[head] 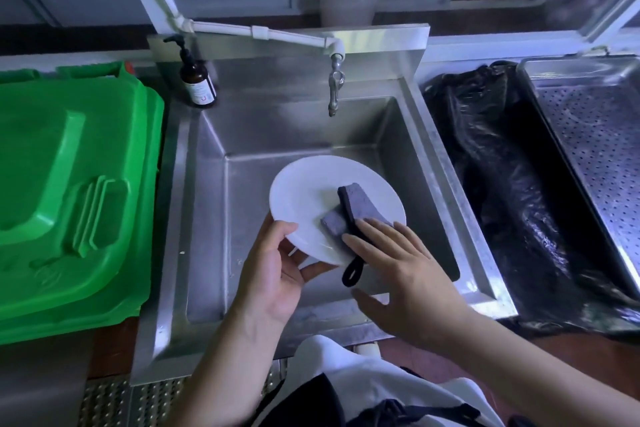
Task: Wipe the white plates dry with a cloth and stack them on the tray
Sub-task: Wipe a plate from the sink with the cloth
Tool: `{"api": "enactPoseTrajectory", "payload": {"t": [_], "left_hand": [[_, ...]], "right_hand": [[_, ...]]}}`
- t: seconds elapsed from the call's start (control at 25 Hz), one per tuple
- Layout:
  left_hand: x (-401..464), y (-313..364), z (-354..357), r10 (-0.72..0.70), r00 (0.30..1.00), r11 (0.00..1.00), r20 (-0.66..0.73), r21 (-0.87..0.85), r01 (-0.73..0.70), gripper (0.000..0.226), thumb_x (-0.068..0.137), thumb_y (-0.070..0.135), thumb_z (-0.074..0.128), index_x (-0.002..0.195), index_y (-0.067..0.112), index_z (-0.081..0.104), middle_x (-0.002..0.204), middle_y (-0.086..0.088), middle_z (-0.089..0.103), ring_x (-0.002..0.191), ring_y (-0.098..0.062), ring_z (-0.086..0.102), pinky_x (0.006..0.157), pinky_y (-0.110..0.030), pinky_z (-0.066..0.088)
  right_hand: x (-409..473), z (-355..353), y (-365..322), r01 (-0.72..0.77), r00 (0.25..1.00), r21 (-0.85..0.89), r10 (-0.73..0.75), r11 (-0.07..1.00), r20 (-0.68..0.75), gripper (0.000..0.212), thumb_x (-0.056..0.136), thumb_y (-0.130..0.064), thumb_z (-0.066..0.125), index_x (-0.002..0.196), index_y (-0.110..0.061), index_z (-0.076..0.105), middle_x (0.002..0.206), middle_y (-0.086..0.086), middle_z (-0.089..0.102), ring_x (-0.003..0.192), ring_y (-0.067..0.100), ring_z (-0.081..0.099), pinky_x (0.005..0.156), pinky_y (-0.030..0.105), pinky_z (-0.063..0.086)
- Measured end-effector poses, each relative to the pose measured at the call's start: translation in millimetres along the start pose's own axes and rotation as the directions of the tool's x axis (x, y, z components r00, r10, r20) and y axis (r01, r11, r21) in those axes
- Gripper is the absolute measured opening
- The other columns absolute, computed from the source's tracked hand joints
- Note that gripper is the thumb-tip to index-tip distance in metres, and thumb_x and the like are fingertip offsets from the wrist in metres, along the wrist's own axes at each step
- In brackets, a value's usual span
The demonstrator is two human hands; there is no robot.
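Observation:
A white plate (pixel 311 191) is held tilted over the steel sink (pixel 277 135). My left hand (pixel 280 267) grips its near-left rim, thumb on top and fingers underneath. A folded grey-purple cloth (pixel 353 204) with a black hanging loop lies on the plate's face. My right hand (pixel 398 267) presses the cloth against the plate with straight fingers. The perforated steel tray (pixel 595 135) sits at the far right, with no plates on the part that shows.
A green plastic bin lid (pixel 69 184) fills the left side. A brown pump bottle (pixel 197 80) stands at the sink's back-left corner and a tap (pixel 335 87) hangs over the basin. A black plastic bag (pixel 495 166) lies between sink and tray.

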State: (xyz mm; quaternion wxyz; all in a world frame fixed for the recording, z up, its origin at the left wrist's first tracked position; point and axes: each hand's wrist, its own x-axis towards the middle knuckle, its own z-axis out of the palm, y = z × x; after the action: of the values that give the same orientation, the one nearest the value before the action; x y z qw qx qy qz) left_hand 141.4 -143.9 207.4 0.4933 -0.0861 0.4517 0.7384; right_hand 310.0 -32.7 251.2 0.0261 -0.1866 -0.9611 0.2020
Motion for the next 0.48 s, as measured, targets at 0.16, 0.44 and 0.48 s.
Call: {"api": "enactPoseTrajectory", "payload": {"t": [0.16,0.44,0.48], "left_hand": [[14,-6,-5,-0.115,0.993,0.993,0.005,0.011,0.114,0.036,0.095,0.013,0.055,0.127,0.015,0.070,0.110,-0.018,0.076,0.092,-0.030,0.076,0.069,-0.047,0.062],[36,3,-19,-0.312,0.950,0.942,-0.002,0.129,0.310,0.024,0.092,0.030,0.073,0.112,0.016,0.074,0.104,-0.020,0.078,0.089,-0.030,0.078,0.063,-0.043,0.063],[40,4,-22,-0.300,0.954,0.931,-0.008,0.218,0.294,0.032,0.086,0.042,0.079,0.111,0.022,0.076,0.105,-0.016,0.078,0.093,-0.029,0.078,0.064,-0.045,0.063]], "right_hand": [[16,20,2,-0.048,0.994,-0.076,0.040,0.996,-0.098,0.049,0.064,0.009,0.063,0.110,-0.006,0.072,0.114,0.009,0.071,0.110,0.033,0.066,0.090,0.044,0.055],[26,23,6,-0.211,0.976,0.130,0.216,0.969,-0.031,0.029,0.081,0.007,0.067,0.093,-0.017,0.077,0.069,-0.016,0.069,0.066,0.005,0.062,0.057,0.007,0.042],[28,21,11,-0.312,0.948,0.215,0.318,0.925,0.008,0.026,0.085,0.002,0.069,0.082,-0.024,0.072,0.055,-0.020,0.058,0.057,0.003,0.054,0.051,0.007,0.035]]}}
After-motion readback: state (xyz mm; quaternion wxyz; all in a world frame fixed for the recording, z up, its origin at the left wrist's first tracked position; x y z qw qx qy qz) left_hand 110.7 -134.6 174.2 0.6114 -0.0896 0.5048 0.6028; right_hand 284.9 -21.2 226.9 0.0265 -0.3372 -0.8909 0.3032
